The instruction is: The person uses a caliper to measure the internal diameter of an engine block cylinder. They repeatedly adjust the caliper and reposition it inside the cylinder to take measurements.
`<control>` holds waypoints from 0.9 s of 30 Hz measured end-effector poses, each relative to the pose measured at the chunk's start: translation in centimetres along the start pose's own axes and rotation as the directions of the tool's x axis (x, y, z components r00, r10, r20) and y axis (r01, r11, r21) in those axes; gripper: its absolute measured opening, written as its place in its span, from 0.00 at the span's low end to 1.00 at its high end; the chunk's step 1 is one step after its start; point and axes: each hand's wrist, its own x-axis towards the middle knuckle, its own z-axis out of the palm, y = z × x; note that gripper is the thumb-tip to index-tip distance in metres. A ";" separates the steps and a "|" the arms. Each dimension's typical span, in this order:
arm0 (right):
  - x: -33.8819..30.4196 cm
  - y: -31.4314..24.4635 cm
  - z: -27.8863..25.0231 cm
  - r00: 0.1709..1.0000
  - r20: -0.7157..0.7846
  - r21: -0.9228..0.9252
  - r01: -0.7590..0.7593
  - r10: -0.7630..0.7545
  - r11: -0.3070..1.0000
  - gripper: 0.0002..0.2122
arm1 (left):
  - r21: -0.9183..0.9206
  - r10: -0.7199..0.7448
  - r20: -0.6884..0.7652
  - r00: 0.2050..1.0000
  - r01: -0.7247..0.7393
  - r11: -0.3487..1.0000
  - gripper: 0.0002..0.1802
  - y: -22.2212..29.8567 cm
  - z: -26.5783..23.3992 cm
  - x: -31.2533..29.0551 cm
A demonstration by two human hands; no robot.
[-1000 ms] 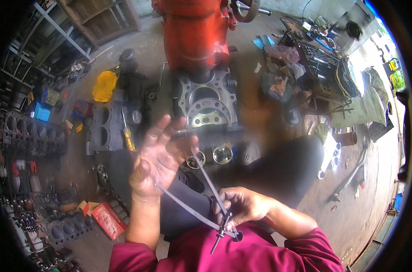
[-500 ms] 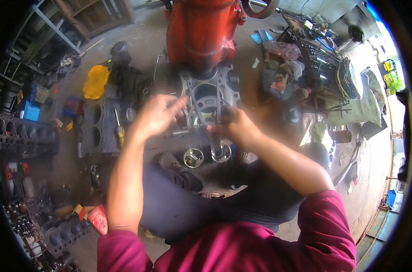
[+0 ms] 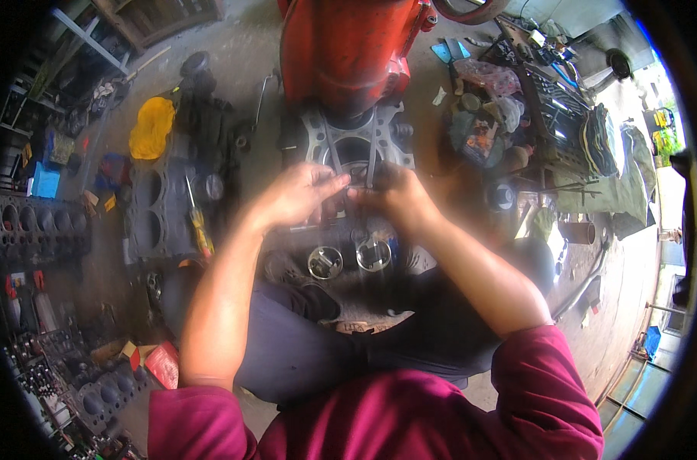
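A two-legged metal tool point(image 3: 373, 153) is standing out at the centre of the scene, its slim grey legs rising from between the hands and reaching over the far metal block point(image 3: 314, 136). The legs are showing as flat, narrow, dull strips with a faint shine, and they are running apart from each other, the left one leaning farther to the left and the right one standing nearly straight. Their near ends are disappearing behind the fingers, so the joint is staying hidden, and the far tips are blending into the pale metal, too blurred for telling whether they are touching it.

The right hand point(image 3: 401, 198) is curling its fingers closely around the near part of the tool, the thumb pointing left. The left hand point(image 3: 299, 195) is bending its fingers inward just beside it, thumb and fingertips drawing near each other, but blur is keeping me from telling whether they are gripping anything.

The block is lying below a red machine point(image 3: 345, 65), a large round opening showing between the tool's legs. Nearer than the hands, two round metal pieces point(image 3: 325, 263) are resting side by side, slightly apart
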 end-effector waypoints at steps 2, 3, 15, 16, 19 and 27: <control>0.3 -0.1 0.0 0.999 0.032 0.079 -0.019 0.017 0.997 0.20 | -0.058 0.008 0.003 1.000 -0.007 0.998 0.22 0.1 0.0 0.0; 0.4 -0.2 0.0 0.999 0.031 0.115 -0.026 0.023 0.993 0.20 | -0.083 -0.003 0.000 1.000 0.003 0.997 0.21 0.1 0.0 0.1; 0.8 0.1 0.0 0.998 0.028 0.181 -0.066 0.062 0.981 0.17 | -0.183 -0.038 -0.030 0.999 0.031 0.983 0.19 -0.1 0.3 0.3; 0.9 0.1 -0.1 0.998 0.029 0.185 -0.067 0.062 0.981 0.17 | -0.188 -0.038 -0.032 0.999 0.032 0.982 0.19 -0.1 0.3 0.3; 1.1 0.2 -0.2 0.998 0.023 0.160 -0.066 0.064 0.985 0.17 | -0.196 -0.036 -0.036 0.999 0.028 0.980 0.19 0.1 0.3 0.3; 1.2 -0.1 -0.4 0.998 0.009 0.131 -0.068 0.067 0.989 0.17 | -0.203 -0.041 -0.046 0.998 0.031 0.979 0.18 0.2 0.3 0.3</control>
